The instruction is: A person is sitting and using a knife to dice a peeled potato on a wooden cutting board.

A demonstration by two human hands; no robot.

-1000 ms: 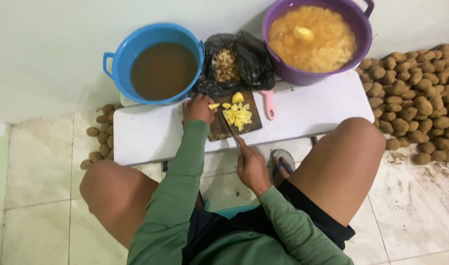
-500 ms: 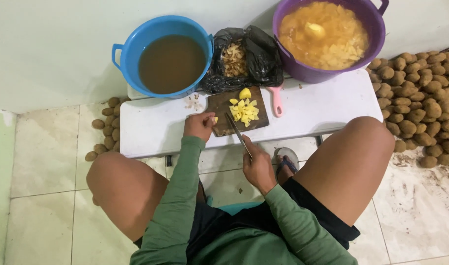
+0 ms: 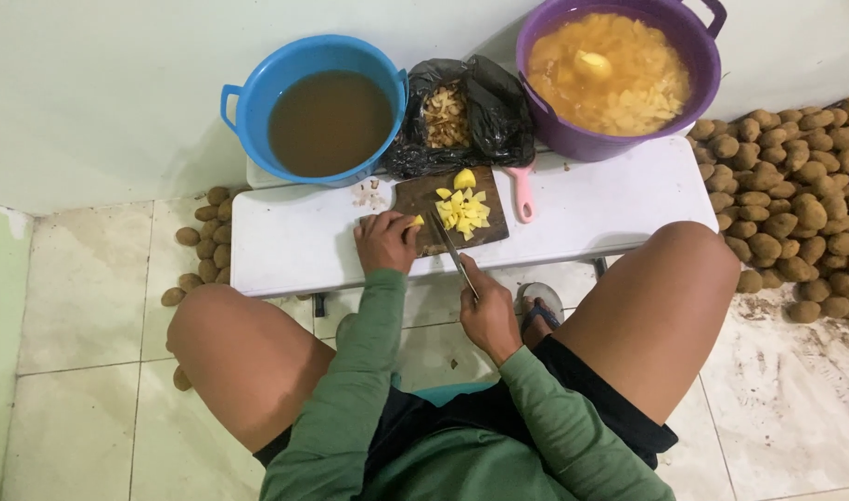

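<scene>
Two hands worked at the dark cutting board (image 3: pixel 450 211). Left hand (image 3: pixel 385 241) had its fingers clamped on a yellow potato piece (image 3: pixel 415 221) at the board's 9 o'clock edge; right hand (image 3: pixel 487 311) gripped the knife (image 3: pixel 450 249), blade just beside those fingers. Risk: a slip could nick them, and the cut pieces (image 3: pixel 463 210) could scatter onto the white table (image 3: pixel 619 199)

dark wooden cutting board (image 3: pixel 415 199), matt

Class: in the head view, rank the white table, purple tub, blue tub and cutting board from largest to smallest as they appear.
1. White table
2-3. Purple tub and blue tub: too alike to rank
4. Cutting board
</scene>
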